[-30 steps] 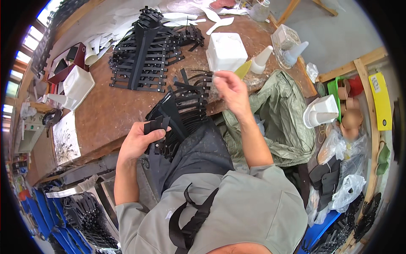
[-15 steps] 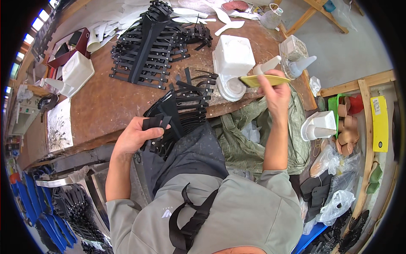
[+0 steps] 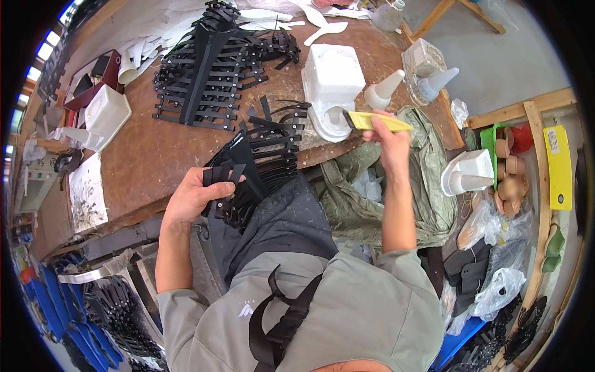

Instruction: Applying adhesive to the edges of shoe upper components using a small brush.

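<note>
The left hand (image 3: 193, 198) has a firm pinch here, thumb pressed over the wide black straps at the near end of a black strapped piece (image 3: 273, 158). And the right hand (image 3: 390, 139), right of centre, has its fingers closed around a flat yellow tool (image 3: 387, 123) with a dark end, held nearly level and pointing left.

That dark end sits right by the round white dish (image 3: 333, 125) at the foot of a boxy white container (image 3: 334, 68); whether the two touch, one cannot tell from this angle. The strapped piece lies at the middle of the frame, across the dark trousers (image 3: 279, 217) and up over the edge of the brown table (image 3: 139, 170), its row of thin straps fanning out to the right.

Upper left of centre, a pile of similar black strapped pieces (image 3: 207, 84) rests on the tabletop, and white cut-outs (image 3: 325, 32) lie scattered along the top. A white cone (image 3: 384, 90) stands just right of the boxy container. Below the right hand, a crumpled green sack (image 3: 427, 214) spreads open by the table's edge. Over at the left, there's another white container (image 3: 106, 115) beside a dark red box (image 3: 93, 80), with a stained white sheet (image 3: 88, 193) below them.
</note>
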### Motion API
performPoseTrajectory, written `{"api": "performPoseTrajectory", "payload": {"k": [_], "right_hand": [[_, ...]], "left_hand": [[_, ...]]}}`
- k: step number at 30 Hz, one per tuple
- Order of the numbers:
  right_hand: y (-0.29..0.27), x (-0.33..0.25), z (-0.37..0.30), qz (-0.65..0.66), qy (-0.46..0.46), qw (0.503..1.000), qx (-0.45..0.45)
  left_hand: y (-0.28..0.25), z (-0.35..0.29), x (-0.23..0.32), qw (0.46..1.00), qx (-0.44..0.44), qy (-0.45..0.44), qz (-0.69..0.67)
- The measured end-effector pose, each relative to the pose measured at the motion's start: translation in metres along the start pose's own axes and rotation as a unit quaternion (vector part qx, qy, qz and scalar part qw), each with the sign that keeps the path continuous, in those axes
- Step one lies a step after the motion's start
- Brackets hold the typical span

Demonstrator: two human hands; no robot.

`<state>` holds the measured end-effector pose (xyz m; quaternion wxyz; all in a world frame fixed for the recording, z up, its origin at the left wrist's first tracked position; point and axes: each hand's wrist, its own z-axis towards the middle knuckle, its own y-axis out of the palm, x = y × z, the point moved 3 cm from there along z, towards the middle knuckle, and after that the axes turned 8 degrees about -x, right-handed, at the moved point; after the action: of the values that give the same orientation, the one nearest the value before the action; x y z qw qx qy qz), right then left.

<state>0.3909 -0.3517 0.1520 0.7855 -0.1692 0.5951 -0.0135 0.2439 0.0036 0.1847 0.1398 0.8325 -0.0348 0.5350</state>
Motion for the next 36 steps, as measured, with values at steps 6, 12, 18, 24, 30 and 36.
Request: {"api": "performPoseTrajectory", "payload": {"k": [6,12,18,24,30,36], "right_hand": [[0.0,0.032,-0.024,0.168,0.131,0.974,0.08],[0.018,-0.023,-0.02,-0.237,-0.105,0.963,-0.077],[-0.002,-0.004,-0.026,-0.085,0.082,0.992,-0.048],[0.013,0.05,-0.019,0.185,0.116,0.97,0.104],[0.001,0.015,-0.027,0.132,0.051,0.982,0.127],[0.039,-0.026,-0.034,-0.271,-0.107,0.955,-0.051]], "left_hand": [[-0.001,-0.014,0.001,0.999,0.014,0.032,0.015],[0.002,-0.005,0.004,0.995,-0.02,0.073,0.07],[0.001,-0.016,0.003,0.997,-0.024,0.068,0.016],[0.0,-0.024,-0.003,0.996,-0.034,0.081,-0.019],[0.0,-0.023,0.0,0.995,-0.044,0.086,-0.002],[-0.003,-0.034,0.001,0.996,-0.017,0.078,0.028]]}}
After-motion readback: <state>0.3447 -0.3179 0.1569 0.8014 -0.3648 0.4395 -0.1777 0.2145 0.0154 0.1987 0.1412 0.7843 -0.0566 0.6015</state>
